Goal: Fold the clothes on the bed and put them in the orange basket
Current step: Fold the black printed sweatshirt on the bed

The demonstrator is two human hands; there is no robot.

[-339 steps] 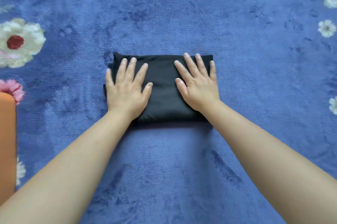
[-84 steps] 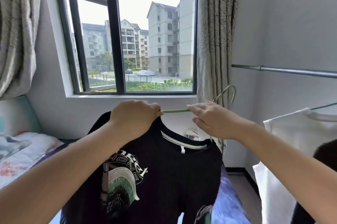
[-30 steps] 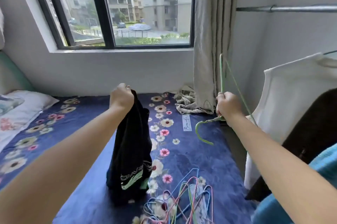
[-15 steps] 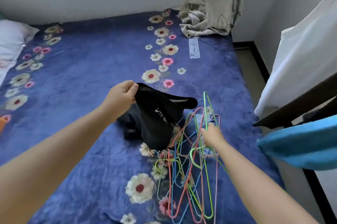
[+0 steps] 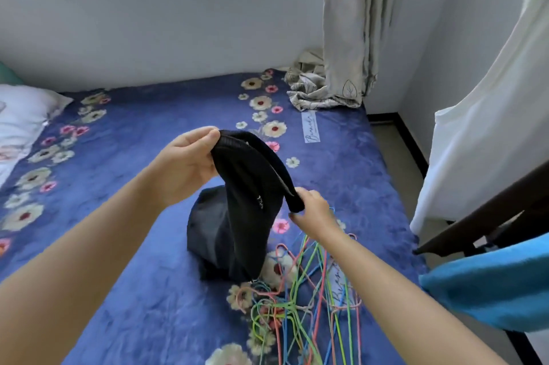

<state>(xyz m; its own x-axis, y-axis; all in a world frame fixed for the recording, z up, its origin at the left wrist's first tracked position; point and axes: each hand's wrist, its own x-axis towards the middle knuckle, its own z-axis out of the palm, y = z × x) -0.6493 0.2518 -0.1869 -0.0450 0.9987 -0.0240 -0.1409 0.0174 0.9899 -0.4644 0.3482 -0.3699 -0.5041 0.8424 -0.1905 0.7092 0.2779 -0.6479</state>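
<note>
One black shirt (image 5: 237,216), collar end lifted above the bed (image 5: 118,290), lower part heaped on the blue flowered blanket. Left hand (image 5: 184,165) pinches the collar edge between thumb and fingers (image 5: 194,134). Right hand (image 5: 315,213) curls round the other end of the collar.

Two white cloth labels (image 5: 310,126) on the blanket carry script writing, not legible. Small white mark on the shirt, too small to read.

Pile of coloured wire hangers (image 5: 297,299) just beside the shirt; count unclear. One pillow (image 5: 20,118) at left. One curtain (image 5: 347,23), one white garment (image 5: 475,127) hanging at right.
</note>
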